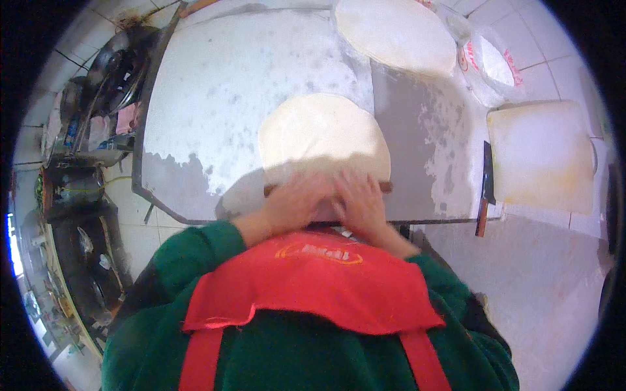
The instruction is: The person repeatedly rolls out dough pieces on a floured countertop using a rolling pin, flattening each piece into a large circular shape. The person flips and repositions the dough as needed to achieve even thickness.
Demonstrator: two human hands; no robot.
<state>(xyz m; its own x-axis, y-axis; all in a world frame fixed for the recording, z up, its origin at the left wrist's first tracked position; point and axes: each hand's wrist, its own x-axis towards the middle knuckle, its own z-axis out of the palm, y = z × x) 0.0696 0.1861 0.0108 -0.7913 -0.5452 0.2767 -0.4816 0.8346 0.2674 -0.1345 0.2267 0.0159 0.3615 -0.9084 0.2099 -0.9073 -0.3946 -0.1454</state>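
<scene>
A round sheet of pale dough (pixel 320 127) lies on the floured worktop (pixel 220 97) in front of me. Across its near edge runs a wooden rolling pin (pixel 386 187), with only its two ends showing. My left hand (pixel 301 198) and my right hand (pixel 359 198) are side by side over the pin's middle, fingers pointing away from me. Both are blurred and cover that stretch of the pin. The near edge of the dough is hidden under them.
A larger dough sheet (pixel 396 34) lies at the far right, beside a plastic bag of white powder (pixel 496 63). A knife (pixel 485 190) with a wooden handle lies along a cutting board (pixel 543 156). To the left are a dark wok (pixel 115 61) and a pink cloth (pixel 127 118).
</scene>
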